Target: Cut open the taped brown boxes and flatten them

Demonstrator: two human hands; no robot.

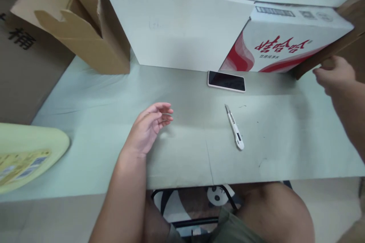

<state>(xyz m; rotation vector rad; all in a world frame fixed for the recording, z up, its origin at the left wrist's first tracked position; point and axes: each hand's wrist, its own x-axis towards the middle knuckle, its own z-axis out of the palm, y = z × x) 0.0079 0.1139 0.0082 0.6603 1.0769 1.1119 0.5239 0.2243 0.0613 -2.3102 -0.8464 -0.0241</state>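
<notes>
My left hand [151, 125] hovers over the table left of the middle, its fingers loosely bent and apart with nothing in them. At the right edge my right hand [336, 74] is beside a brown cardboard edge [319, 57]. Its fingers are curled in, and whether anything is in them does not show. Between the hands lies a white utility knife [234, 127], its blade tip pointing away from me. Farther back a phone [226, 81] with a dark screen and pale frame rests flat by the boxes.
White cartons [182, 26] wall off the back, including a red-and-white printed box [281, 41]. An open brown cardboard box [94, 45] stands at the back left, by a larger carton [34, 64]. A pale yellow-green object with a label [34, 136] lies on the cloth-covered table [182, 159].
</notes>
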